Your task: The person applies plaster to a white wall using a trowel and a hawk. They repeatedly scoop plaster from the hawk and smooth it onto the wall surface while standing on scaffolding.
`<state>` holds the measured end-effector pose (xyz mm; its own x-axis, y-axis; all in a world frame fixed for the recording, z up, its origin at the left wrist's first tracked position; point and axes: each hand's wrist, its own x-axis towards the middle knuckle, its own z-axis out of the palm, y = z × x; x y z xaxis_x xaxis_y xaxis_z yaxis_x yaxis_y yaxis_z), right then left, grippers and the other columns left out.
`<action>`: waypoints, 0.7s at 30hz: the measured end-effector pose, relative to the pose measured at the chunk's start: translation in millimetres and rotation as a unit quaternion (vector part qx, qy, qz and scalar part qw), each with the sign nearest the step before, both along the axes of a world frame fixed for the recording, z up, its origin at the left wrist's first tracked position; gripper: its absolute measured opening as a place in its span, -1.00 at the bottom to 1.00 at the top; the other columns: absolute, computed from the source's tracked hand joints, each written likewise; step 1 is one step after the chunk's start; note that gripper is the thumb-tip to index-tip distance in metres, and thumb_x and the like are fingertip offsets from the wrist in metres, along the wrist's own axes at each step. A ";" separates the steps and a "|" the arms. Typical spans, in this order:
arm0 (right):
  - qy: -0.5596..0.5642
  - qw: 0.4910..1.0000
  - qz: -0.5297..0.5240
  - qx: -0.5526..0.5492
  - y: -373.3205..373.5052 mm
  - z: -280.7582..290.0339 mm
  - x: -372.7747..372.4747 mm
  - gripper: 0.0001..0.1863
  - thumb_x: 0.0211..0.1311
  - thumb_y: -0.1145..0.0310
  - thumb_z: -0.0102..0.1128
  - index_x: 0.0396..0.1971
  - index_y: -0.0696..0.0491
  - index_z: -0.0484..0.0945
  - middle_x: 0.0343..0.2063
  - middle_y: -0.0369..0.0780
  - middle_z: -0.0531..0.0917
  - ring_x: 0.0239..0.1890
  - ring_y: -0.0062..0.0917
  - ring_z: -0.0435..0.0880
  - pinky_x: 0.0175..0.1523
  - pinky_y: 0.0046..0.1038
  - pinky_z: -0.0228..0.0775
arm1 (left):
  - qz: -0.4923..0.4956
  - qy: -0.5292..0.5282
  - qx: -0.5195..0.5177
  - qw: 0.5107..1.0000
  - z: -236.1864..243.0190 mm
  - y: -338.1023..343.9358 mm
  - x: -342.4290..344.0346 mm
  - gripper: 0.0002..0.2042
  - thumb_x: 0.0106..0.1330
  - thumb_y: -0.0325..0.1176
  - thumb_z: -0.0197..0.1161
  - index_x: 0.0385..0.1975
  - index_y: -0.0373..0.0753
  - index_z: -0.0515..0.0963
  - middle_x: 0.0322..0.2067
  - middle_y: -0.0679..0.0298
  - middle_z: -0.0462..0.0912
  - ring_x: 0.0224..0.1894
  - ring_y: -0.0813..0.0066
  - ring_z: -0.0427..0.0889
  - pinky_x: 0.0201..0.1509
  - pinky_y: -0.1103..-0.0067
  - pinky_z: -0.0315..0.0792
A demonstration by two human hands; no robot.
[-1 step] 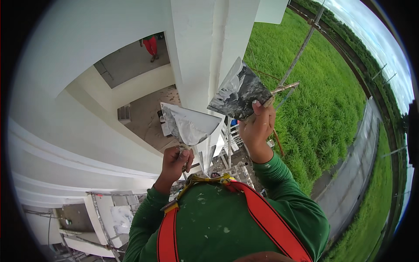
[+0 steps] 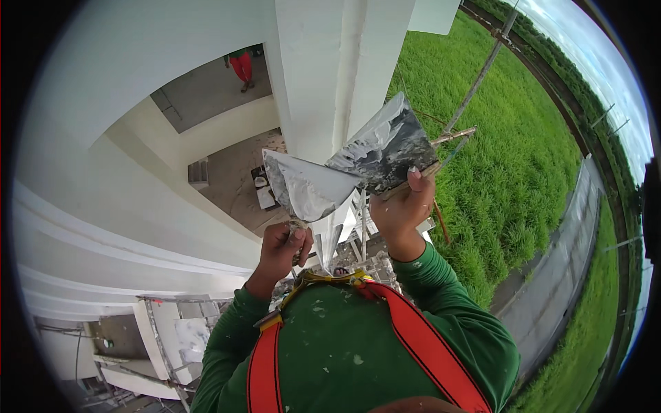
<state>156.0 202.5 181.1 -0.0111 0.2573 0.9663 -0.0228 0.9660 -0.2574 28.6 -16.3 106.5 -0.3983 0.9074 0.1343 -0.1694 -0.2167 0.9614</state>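
My left hand is closed on the handle of a wide scraper with white compound on its pale blade. My right hand grips a second wide blade, dark and smeared with white, by its lower edge, thumb on top. The two blades meet or overlap near their inner corners, in front of a white column. I wear a green sleeve on each arm and red harness straps over my chest.
I am high beside a white building. A person in red trousers stands on a lower floor at upper left. Scaffold frames are below at left, metal poles at right. A grass field and a paved road lie far below.
The left scraper has moved up and to the right toward the other blade, closing the gap. The right blade has shifted slightly right and down.
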 end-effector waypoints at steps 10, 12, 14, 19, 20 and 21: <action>-0.099 0.522 0.489 -0.692 -29.5 -21.8 35.1 -0.69 0.28 0.48 0.01 -0.04 0.29 0.56 -0.25 -0.12 0.72 -0.26 -0.36 0.75 -0.14 -0.29 0.63 | 0.329 0.612 0.088 0.714 12.6 -12.0 -56.4 -0.80 0.34 -0.33 0.34 -0.40 -0.35 0.57 -0.66 0.20 0.54 -0.63 0.30 0.56 -0.58 0.46 0.35; -0.037 0.384 0.519 -0.763 -36.3 -13.3 45.5 -0.66 0.29 0.46 0.03 0.02 0.29 0.51 -0.24 -0.13 0.72 -0.23 -0.37 0.76 -0.09 -0.28 0.67 | 0.336 0.633 0.049 0.696 4.4 -15.0 -73.6 -0.86 0.24 -0.39 0.38 -0.36 -0.33 0.61 -0.59 0.15 0.59 -0.60 0.16 0.59 -0.56 0.42 0.40; -0.011 0.359 0.567 -0.741 -49.0 -9.2 46.9 -0.62 0.27 0.45 0.07 0.05 0.29 0.47 -0.26 -0.12 0.72 -0.24 -0.34 0.77 -0.07 -0.25 0.69 | 0.356 0.655 0.057 0.664 -5.6 -16.7 -81.5 -0.86 0.19 -0.43 0.39 -0.35 -0.28 0.56 -0.52 0.18 0.62 -0.61 0.20 0.59 -0.57 0.40 0.41; -0.013 0.315 0.527 -0.790 -74.0 -10.5 32.6 -0.77 0.28 0.44 0.10 -0.11 0.19 0.49 -0.32 -0.15 0.68 -0.35 -0.37 0.76 -0.22 -0.32 0.67 | 0.361 0.675 0.096 0.636 -14.6 -17.6 -84.5 -0.72 0.02 -0.46 0.39 -0.30 -0.25 0.45 -0.48 0.16 0.63 -0.59 0.19 0.60 -0.60 0.42 0.42; -0.005 0.310 0.530 -0.789 -75.1 -10.9 29.6 -0.77 0.27 0.44 0.10 -0.11 0.19 0.49 -0.33 -0.15 0.68 -0.36 -0.39 0.75 -0.25 -0.34 0.66 | 0.363 0.683 0.099 0.626 -13.4 -17.2 -82.7 -0.74 0.02 -0.45 0.38 -0.31 -0.25 0.47 -0.48 0.16 0.64 -0.59 0.18 0.61 -0.59 0.43 0.44; 0.002 0.306 0.533 -0.789 -75.9 -11.3 25.8 -0.77 0.27 0.44 0.10 -0.11 0.19 0.49 -0.33 -0.15 0.68 -0.37 -0.40 0.75 -0.27 -0.36 0.66 | 0.354 0.686 0.097 0.628 -12.0 -17.0 -79.3 -0.76 0.00 -0.44 0.37 -0.33 -0.25 0.49 -0.49 0.16 0.63 -0.58 0.19 0.61 -0.57 0.43 0.45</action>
<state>181.9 126.6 169.7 -0.9005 0.2561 -0.3513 -0.1121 -0.9175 -0.3815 -50.7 -33.3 94.5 -0.0810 0.4817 0.8726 0.9948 0.0930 0.0411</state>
